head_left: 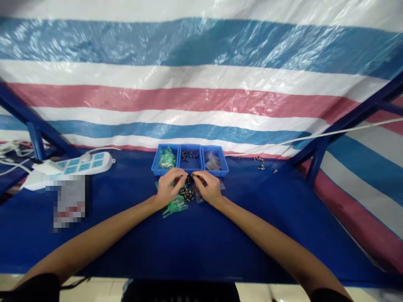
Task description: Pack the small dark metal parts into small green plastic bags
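Note:
My left hand (170, 187) and my right hand (209, 188) come close together just in front of three blue bins. The fingers of both hands are bent into a pinch. A tiny dark piece shows at my right fingertips; what my left fingertips hold is too small to make out. Below and between the hands lies a pile of small metal parts (187, 193), dark and silvery. Green plastic bags (175, 206) lie under and beside my left hand. A clear plastic bag (198, 196) lies partly hidden by my right hand.
The left bin (155, 168) holds a green bag, the middle bin (189, 163) several small metal parts, the right bin (225, 167) a clear bag. Loose metal parts (258, 159) lie farther right. A power strip (97, 165) and a blurred packet (71, 201) are left.

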Motion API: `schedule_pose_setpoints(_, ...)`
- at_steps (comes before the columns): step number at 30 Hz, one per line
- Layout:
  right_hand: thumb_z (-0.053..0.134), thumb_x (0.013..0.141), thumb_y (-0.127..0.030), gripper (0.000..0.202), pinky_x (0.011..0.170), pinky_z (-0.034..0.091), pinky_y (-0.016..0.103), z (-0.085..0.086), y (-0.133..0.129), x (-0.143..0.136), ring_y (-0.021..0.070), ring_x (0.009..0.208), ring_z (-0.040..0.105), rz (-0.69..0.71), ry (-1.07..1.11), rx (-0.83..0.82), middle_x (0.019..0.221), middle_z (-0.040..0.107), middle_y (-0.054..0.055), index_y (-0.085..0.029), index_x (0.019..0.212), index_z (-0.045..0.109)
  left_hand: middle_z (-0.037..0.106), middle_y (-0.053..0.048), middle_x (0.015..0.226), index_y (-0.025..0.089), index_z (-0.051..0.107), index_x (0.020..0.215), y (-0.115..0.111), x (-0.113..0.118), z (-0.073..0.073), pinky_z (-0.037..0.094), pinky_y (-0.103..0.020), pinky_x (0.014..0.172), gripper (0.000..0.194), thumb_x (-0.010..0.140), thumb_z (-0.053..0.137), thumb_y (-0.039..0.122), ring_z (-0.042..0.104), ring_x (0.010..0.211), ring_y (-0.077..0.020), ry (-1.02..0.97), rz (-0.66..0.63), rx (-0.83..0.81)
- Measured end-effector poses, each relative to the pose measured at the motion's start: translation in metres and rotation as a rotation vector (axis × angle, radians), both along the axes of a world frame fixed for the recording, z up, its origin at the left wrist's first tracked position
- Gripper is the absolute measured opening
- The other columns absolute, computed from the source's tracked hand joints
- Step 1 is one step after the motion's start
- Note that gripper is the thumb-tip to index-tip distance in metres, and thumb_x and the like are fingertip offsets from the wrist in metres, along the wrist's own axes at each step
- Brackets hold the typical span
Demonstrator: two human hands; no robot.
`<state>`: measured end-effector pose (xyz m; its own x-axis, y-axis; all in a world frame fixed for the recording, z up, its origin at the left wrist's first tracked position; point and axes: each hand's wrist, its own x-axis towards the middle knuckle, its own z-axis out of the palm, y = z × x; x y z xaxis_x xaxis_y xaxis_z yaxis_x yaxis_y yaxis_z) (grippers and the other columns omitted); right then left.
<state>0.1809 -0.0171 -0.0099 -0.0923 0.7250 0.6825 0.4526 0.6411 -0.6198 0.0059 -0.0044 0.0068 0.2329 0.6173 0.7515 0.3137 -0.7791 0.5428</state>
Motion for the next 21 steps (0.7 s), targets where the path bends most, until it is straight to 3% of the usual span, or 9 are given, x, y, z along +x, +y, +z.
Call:
schedule_pose_setpoints(11,0.055,0.089,-0.022,0.015,0.062,0.056,0.023,-0.0055,-0.0007,0.0006,0.0121,0.057,0.067,0.005,0.040,-0.038,0.080,0.073,0.002,-0.019,0.096,0.068,0.062,-0.005,0.090,0.016,0.063,0.093,0.0002,-0.0001,-0.0044,0.045,-0.020,0.056,0.009,0.087,0.057,0.021,0.051,0.056,-0.0064,0.055,0.040,-0.087)
schedule_pose_setpoints(21,0.051,0.092,-0.021,0.018,0.066,0.054,0.024,-0.0059,0.0002,-0.0004,0.0123,0.056,0.065,0.016,-0.005,-0.026,0.072,0.071,0.002,-0.017,0.097,0.067,0.060,-0.005,0.095,0.018,0.064,0.101,0.0032,-0.0020,-0.0109,0.045,-0.019,0.052,0.016,0.086,0.058,0.018,0.049,0.054,-0.0046,0.107,0.013,-0.042)
